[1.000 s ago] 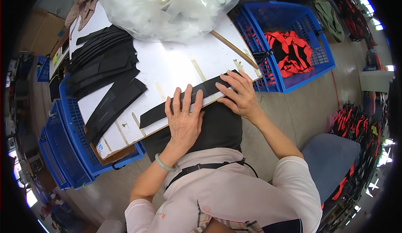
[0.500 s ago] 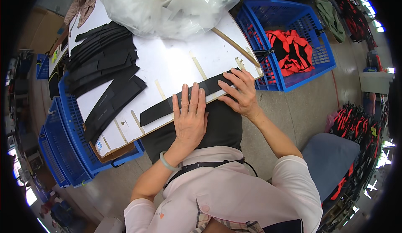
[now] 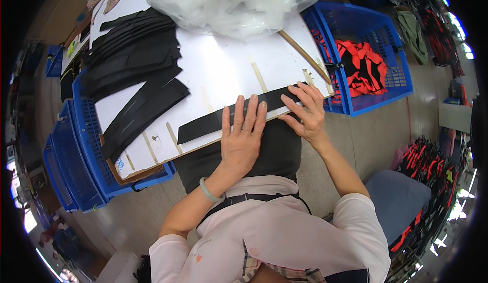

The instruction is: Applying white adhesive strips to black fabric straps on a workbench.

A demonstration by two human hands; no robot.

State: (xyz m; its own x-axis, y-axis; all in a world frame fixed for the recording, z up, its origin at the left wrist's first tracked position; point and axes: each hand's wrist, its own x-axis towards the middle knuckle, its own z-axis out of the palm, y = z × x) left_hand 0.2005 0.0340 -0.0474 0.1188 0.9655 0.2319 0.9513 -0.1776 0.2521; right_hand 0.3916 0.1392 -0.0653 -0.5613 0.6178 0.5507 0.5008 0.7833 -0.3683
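A long black fabric strip (image 3: 201,126) lies flat along the near edge of the white tabletop (image 3: 213,69). Across its middle rests my left hand (image 3: 241,140), palm down with fingers stretched out. My right hand (image 3: 307,112) lies over the strip's right end, its fingers spread on top and its thumb beside the near edge. Those fingers partly cover that end. To the left is a fanned pile of similar black strips (image 3: 134,54), with a few set at a slant toward the table's near left corner.
A large clear bag of white material (image 3: 234,8) stands at the back of the table. Beside it lies a wooden stick (image 3: 305,56). A blue crate (image 3: 376,97) with red and black pieces is at the right; more blue crates (image 3: 68,156) stand at the left. A grey seat (image 3: 396,196) is behind right.
The whole view has shifted slightly, so table and hands appear a little farther right and higher. Both hands stay on the strip, which keeps its place on the table.
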